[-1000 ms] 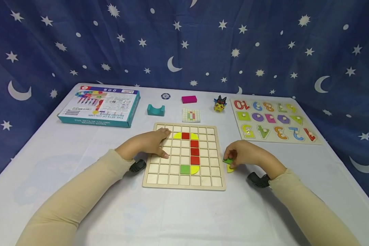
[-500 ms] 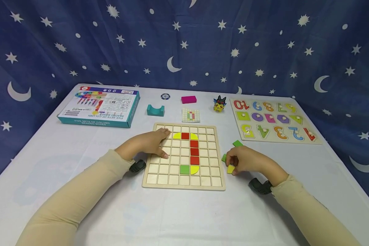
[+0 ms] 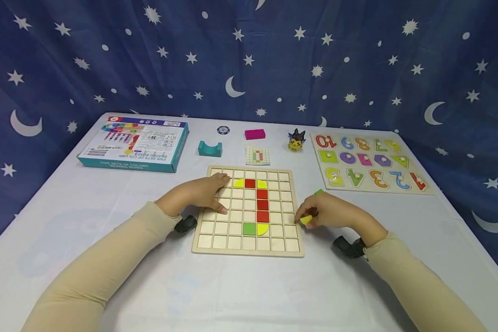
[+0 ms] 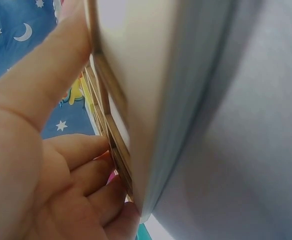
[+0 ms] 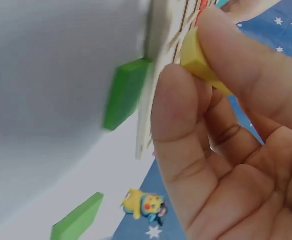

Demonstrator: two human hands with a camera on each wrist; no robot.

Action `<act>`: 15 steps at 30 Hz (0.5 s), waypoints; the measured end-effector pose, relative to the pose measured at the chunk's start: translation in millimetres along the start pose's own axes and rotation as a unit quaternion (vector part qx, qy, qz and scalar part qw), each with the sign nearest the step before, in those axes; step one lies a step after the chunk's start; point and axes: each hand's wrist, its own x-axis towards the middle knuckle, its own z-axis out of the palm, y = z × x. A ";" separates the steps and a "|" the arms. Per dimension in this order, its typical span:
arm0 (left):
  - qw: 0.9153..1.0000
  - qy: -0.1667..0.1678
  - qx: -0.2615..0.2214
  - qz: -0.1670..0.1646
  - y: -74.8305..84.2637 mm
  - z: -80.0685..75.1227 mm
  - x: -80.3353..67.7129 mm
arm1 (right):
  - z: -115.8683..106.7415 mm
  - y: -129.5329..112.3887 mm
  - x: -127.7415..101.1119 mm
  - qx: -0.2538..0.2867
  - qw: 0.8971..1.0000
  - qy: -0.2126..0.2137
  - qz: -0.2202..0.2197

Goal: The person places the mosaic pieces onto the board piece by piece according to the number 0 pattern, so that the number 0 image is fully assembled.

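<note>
L hand (image 3: 201,192) rested on L side of grid board (image 3: 249,205). R hand (image 3: 329,210) pinched yellow pc (image 3: 306,220) nr board's R edge.

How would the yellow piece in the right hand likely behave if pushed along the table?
The yellow piece is probably stiff: it shows no bend in the right hand's pinch. It is likely light, being small beside the hand. Its flat faces suggest it would slide on the table rather than roll.
</note>
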 end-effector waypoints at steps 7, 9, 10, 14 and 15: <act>1.000 0.000 -0.001 0.001 -1.5 0.1 -0.5 | -3.7 -16.4 15.1 0.005 1.000 0.005 0.000; 1.000 0.002 0.002 0.004 -1.9 0.6 0.2 | -4.1 -21.4 19.6 0.007 1.000 0.005 0.001; 1.000 0.002 0.001 0.006 -1.9 0.6 0.3 | -4.1 -23.5 21.8 0.007 1.000 0.005 0.000; 1.000 0.002 0.000 0.008 -2.2 0.8 0.8 | -3.6 -33.0 31.4 0.003 1.000 -0.003 -0.002; 1.000 0.003 -0.001 0.007 -2.1 0.5 0.4 | -3.5 -35.5 34.3 -0.001 1.000 -0.006 -0.006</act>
